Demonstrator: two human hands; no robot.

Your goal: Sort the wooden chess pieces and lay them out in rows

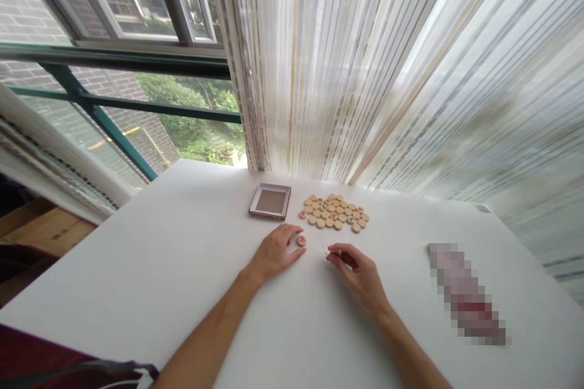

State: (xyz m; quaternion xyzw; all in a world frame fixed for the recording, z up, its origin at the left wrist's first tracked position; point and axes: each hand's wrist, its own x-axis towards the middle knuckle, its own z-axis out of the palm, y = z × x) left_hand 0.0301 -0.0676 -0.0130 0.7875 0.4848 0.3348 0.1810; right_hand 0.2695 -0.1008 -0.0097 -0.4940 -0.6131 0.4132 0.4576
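- Head view, from where I'm standing: a person sits at a white table (150,267), both bare forearms reaching to the middle, far side.
- Left hand (274,253): fingers loosely curled, nothing visibly held, tips just beside a lone xiangqi piece (302,241). Can't tell if they're actually touching it.
- That wooden disc lies flat, red character up, just right of the left fingertips. If the fingers close carelessly, it could get flicked away or slide; a round disc knocked onto its edge could roll.
- Right hand (358,273): fingers pinched shut on a thin pointed item (327,253), prob. a small stick or pen, but too small to tell. Its tip aims left, toward the lone piece. A loose pinch could drop it, and a slip of the tip might mark the table.
- Cluster of xiangqi pieces (333,214): tight group of discs, far side, just past the hands, many touching. One stray wrist or finger nudge would scatter them.
- Small square tray (269,201) w/ dark rim sits far left of the cluster, near enough to catch a careless sweep of the left hand.
- Pixelated object (465,292) lies off to the right, well apart; can't tell what it is.
- Striped sheer curtain (365,73) hangs along the far edge, window (123,73) to the far left.
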